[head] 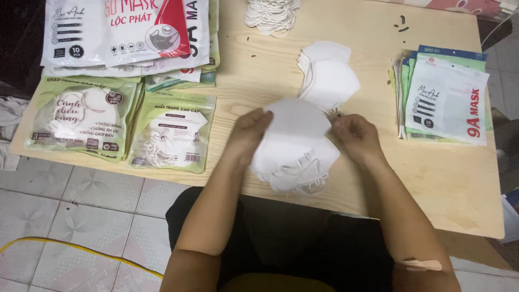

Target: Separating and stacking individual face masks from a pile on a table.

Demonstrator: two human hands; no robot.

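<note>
Mid-frame: gathering step. Left hand (247,131) and right hand (354,136) clamped on fanned stack of white masks (296,146), fingers closed round its edges. Loose masks (328,75) just above. Next, likely: squaring stack, needing even grip.

We record a single head-worn view, looking steeply down from close above the near edge of the wooden table (465,178).

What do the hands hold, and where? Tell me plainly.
Both hands hold a fanned stack of white face masks above the wooden table: left hand grips its left edge, right hand its right edge, fingers pinching the top mask.
</note>
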